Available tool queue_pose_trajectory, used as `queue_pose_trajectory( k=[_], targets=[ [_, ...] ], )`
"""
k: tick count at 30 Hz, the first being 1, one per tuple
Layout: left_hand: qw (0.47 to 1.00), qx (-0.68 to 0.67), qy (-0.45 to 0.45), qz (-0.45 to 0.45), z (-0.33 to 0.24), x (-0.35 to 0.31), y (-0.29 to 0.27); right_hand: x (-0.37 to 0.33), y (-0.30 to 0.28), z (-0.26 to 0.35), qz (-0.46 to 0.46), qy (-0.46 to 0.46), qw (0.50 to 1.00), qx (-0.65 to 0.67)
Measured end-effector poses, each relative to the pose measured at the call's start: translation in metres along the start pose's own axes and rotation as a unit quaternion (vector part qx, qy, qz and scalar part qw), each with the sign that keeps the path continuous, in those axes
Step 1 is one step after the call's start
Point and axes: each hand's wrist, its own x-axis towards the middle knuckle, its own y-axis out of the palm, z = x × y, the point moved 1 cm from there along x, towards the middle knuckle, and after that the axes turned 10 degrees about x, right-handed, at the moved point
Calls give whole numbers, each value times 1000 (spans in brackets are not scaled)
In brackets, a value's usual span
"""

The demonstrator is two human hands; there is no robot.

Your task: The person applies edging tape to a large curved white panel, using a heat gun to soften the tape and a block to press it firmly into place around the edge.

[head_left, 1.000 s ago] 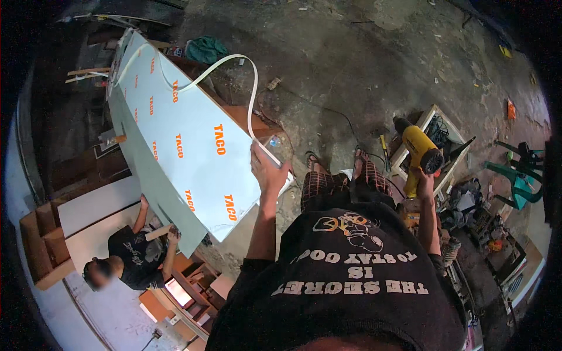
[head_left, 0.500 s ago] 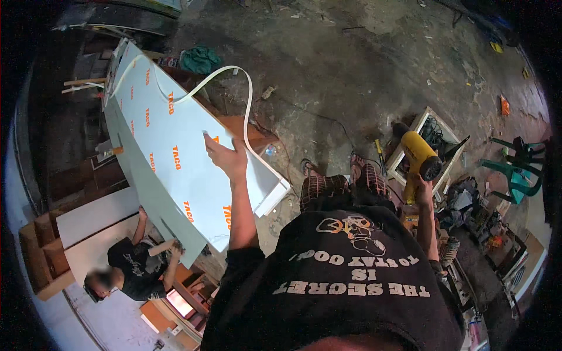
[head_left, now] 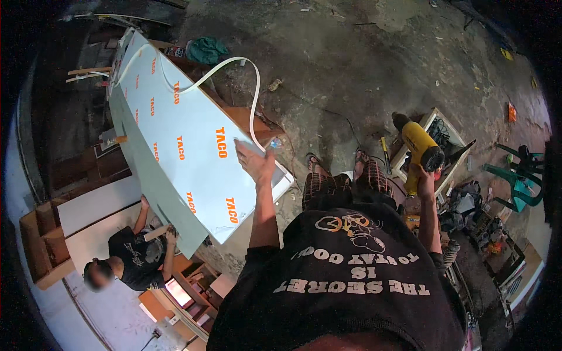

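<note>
- Yellow heat gun is in the right hand, whose fingers are clamped around its handle; its dark nozzle points away from the person.
- White panel with orange print lies to the person's left, slanting away from the body.
- Over the panel's near end is the left hand, fingers apart and thumb toward the long edge; I cannot tell how firmly it presses.
- White strip loops out beyond that edge, running down to beside the left hand.
- Beyond the panel, a co-worker holds a pale block.
</note>
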Motion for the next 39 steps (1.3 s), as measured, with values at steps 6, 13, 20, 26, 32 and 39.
queue_pose_trajectory(
  k=[6,13,20,26,32,39],
  targets=[
    [990,-99,27,-94,20,46,-2,-6,-10,-3,16,-24,1000,4],
    [999,-23,-22,16,7,35,3,-6,-13,-1,-35,-2,997,75],
    [995,65,43,62,-2,-17,6,6,-19,-15,-29,83,996,9],
    [996,27,32,74,-11,-62,-16,8,-21,-40,1,12,1000,13],
    [967,82,226,82,-4,-72,-32,5,-27,-49,15,49,998,-22],
    [948,65,310,-2,7,-55,-3,20,-17,-41,72,15,997,5]
  ],
)
